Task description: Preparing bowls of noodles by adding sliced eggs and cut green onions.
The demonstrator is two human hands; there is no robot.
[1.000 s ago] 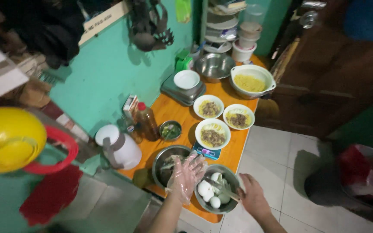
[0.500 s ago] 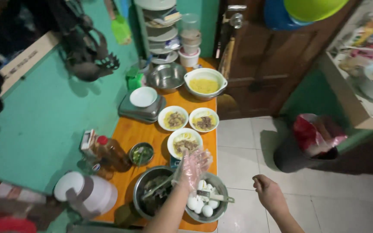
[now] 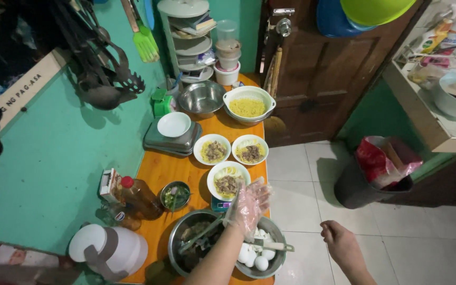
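Since half a second ago the gloved left hand (image 3: 248, 207) has lifted a little off the bowl of peeled eggs (image 3: 259, 253) and drawn toward the nearest bowl of noodles and meat (image 3: 228, 180), while the bare right hand (image 3: 341, 244) has dropped lower and further out over the tiled floor (image 3: 312, 200).

The left fingers (image 3: 257, 192) are spread wide inside a loose clear plastic glove and hold nothing; they hover just above the near rim of that noodle bowl, between it and the egg bowl. The right fingers are curled loosely inward, also empty, well off the edge of the orange worktop (image 3: 164, 169).

Below the left wrist a utensil (image 3: 275, 246) rests across the egg bowl, and beside it a second steel bowl (image 3: 193, 245) holds dark pieces with tongs laid in it. Two more filled bowls (image 3: 230, 150) sit further back, then a colander of yellow noodles (image 3: 248, 104), an empty steel bowl (image 3: 201, 97) and a white dish on a scale (image 3: 174, 124). A small dish of chopped greens (image 3: 175, 195), a sauce bottle (image 3: 139, 196) and a white jug (image 3: 109, 249) line the wall side.

Risks, as I judge them: the egg bowl sits right at the worktop's front corner, so a nudge from the forearm could tip it to the floor; the baggy glove could snag the utensil handle; wet eggs could slip from plastic-covered fingers.
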